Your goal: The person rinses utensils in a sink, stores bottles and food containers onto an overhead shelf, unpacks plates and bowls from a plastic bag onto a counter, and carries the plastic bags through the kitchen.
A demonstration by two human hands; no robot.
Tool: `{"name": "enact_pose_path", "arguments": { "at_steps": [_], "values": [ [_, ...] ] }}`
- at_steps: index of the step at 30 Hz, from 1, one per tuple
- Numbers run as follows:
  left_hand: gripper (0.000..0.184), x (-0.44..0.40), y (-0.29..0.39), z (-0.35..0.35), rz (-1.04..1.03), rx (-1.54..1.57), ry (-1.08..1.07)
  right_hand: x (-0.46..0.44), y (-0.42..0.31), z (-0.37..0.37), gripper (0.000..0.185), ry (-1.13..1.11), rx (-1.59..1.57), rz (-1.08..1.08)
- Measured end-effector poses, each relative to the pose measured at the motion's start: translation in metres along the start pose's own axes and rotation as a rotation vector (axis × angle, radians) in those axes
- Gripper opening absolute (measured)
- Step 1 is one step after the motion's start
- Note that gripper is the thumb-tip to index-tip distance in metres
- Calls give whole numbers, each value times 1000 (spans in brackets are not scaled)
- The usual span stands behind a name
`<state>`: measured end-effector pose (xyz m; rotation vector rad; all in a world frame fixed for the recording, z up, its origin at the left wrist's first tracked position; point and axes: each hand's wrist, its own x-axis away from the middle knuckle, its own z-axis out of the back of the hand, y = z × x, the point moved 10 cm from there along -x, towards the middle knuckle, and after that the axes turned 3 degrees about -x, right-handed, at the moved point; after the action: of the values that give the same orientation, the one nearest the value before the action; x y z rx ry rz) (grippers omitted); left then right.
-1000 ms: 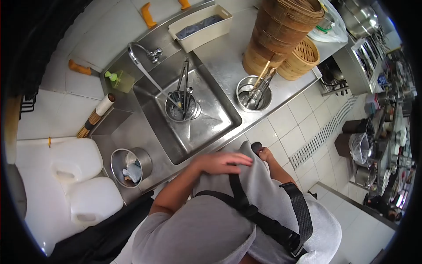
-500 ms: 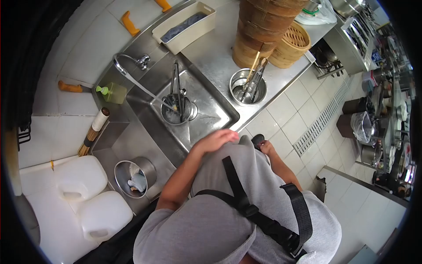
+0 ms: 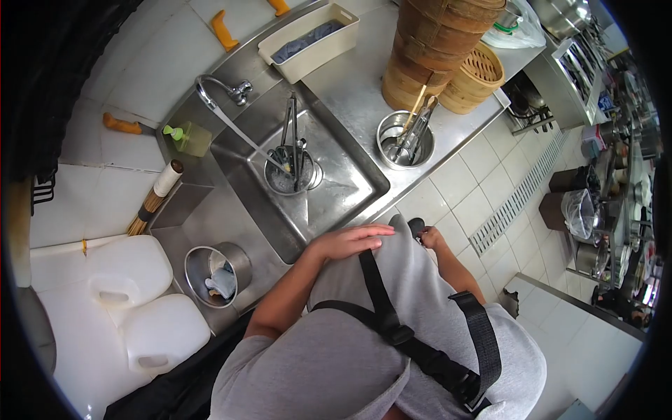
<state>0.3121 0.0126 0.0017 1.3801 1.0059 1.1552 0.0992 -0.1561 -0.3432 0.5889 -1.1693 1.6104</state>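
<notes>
My left hand rests with outstretched fingers on the front of the grey shirt, close to the sink's front edge. To the right of the body hangs my right hand, its fingers curled in; what they hold, if anything, I cannot make out. Water from the tap runs into a metal pot in the sink, with tongs and other utensils standing in it. On the counter is a second metal pot with a whisk and a stick.
Bamboo steamers stand on the counter beside a cream bin. A metal pot with a cloth sits at the left, near white jugs and a bamboo brush. Waste bins stand across the tiled floor.
My left hand has shifted slightly across the shirt front, its fingers staying extended. The camera view has swung and come partly back. Water keeps running into the pot.
</notes>
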Motion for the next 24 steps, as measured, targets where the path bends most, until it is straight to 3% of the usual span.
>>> {"name": "enact_pose_path", "arguments": {
  "at_steps": [2,8,10,13,14,16,18,20,21,22,24],
  "values": [
    [44,-2,-2,-1,34,19,-43,-19,0,-4,25,56,-4,154],
    [45,-2,-6,3,25,19,-63,-3,-25,-2,24,48,-115,161],
    [41,9,-21,19,175,-38,-146,5,-26,3,24,60,-102,151],
    [28,64,-68,123,343,160,153,16,-20,10,24,55,-112,103],
    [24,94,-69,166,503,105,316,19,-18,11,23,35,-133,68],
    [24,158,-92,256,616,-16,527,29,-20,18,23,60,-110,71],
    [18,212,-91,347,622,-295,848,31,-7,21,24,75,-128,19],
    [21,238,-56,417,314,-679,1207,43,-8,25,25,98,-127,-3],
    [21,227,-18,421,264,-852,1256,46,-7,27,26,120,-115,-26],
    [21,203,20,429,189,-1028,1276,48,-4,24,26,142,-158,-42],
    [24,165,18,439,94,-1095,1127,49,-2,25,28,142,-177,-46]
  ]
}}
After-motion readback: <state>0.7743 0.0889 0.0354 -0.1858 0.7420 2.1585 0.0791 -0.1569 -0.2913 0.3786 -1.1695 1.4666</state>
